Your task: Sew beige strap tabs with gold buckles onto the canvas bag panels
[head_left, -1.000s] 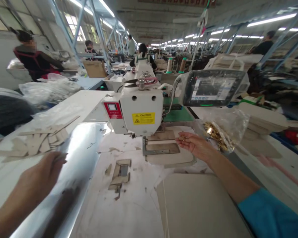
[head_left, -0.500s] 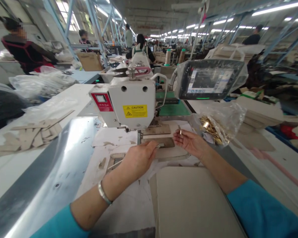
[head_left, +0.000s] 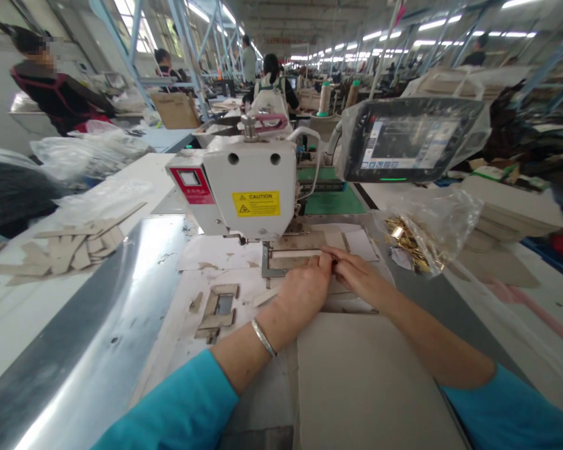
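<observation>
- The white boxy sewing machine head (head_left: 248, 187) carries a yellow caution label (head_left: 256, 204) with black lettering and a red panel (head_left: 190, 184) around a small grey display.
- A pale tan strip (head_left: 293, 253) lies in a dull grey metal clamp frame (head_left: 266, 267).
- The flat mat (head_left: 333, 201) behind the machine is green.
- The clear, crinkled plastic bag (head_left: 443, 222) holds shiny gold metal fittings (head_left: 406, 240).
- The loose pile of cardboard strips (head_left: 70, 250) is beige.
- The dark control screen (head_left: 406, 147) shows blue and white, with a green light bar beneath.
- Both long sleeves (head_left: 178, 412) are turquoise blue, and the thin bangle (head_left: 263, 337) is silver.
- The steel tabletop (head_left: 98, 337) is glossy silver with dark specks.
- The flat board (head_left: 366, 381) is pale grey.
</observation>
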The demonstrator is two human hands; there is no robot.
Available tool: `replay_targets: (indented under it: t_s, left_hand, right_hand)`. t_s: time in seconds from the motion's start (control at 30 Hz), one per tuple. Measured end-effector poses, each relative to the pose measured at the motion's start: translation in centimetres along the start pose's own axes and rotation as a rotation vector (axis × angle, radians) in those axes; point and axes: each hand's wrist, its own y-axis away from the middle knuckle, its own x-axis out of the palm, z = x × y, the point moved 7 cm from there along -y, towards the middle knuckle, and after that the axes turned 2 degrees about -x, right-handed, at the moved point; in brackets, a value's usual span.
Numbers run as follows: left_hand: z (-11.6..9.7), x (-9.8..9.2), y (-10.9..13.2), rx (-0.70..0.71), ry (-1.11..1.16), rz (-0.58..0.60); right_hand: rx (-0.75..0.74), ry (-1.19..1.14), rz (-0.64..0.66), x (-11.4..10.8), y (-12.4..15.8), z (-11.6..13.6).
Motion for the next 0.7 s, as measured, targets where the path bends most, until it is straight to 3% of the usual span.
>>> replay_targets:
  t_s: [0.1, 0.27, 0.47, 0.57, 0.7]
  left_hand:
    - [0.4, 0.5, 0.3, -0.060, 0.134, -0.042]
    - [0.8, 1.0, 0.5, -0.115, 0.230, -0.053]
    - [0.8, 1.5, 0.1, -0.055, 0.486, 0.054]
    - [1.3, 0.1, 0.1, 0.060, 0.656, -0.085]
    - [1.9, -1.4, 0.3, 0.114, 0.599, -0.201]
  right_hand:
    - [-0.170, 0.513, -0.034, 0.4, 0.4, 1.1]
    - [-0.083, 1.001, -0.005, 1.7, 1.3, 1.4]
    - [-0.168, 1.082, 0.001, 2.6, 1.9, 2.1]
    - [-0.200, 1.074, 0.041, 2.7, 1.8, 1.9]
    - [-0.241, 1.092, 0.069, 2.9, 1.8, 2.0]
